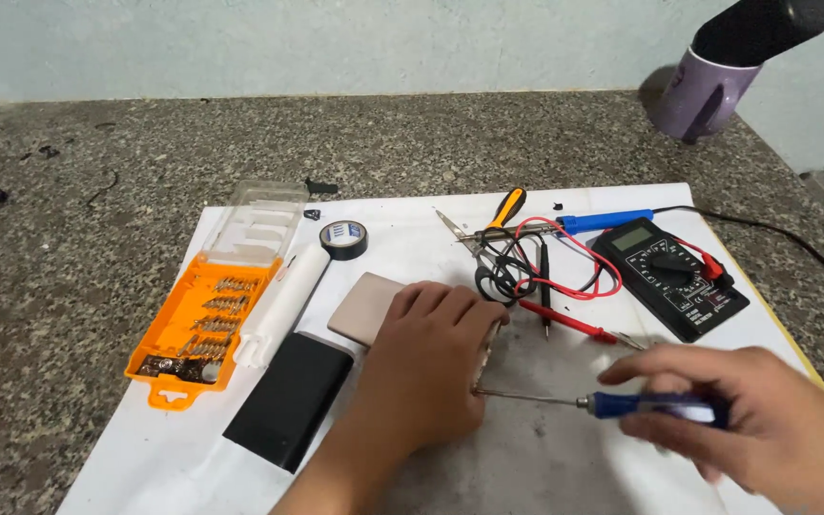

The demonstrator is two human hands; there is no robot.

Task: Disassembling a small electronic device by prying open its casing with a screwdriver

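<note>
My left hand (pixel 426 367) lies palm down over a flat beige power-bank case (pixel 364 307), gripping it and hiding most of it. My right hand (pixel 741 420) holds a blue-handled screwdriver (pixel 655 405) level. The screwdriver's metal shaft points left, and its tip meets the case's edge under my left fingers. Everything rests on a white sheet (pixel 174 448) spread over a speckled stone counter (pixel 59 248).
An open orange bit case (pixel 204 324), a white cylinder (pixel 283 300), a black box (pixel 290 399) and a tape roll (pixel 343 238) lie on the left. Scissors (pixel 488 267), a soldering iron (pixel 588 223) and a black multimeter (pixel 669 277) with red and black leads sit behind. A purple mug (pixel 698 95) stands far right.
</note>
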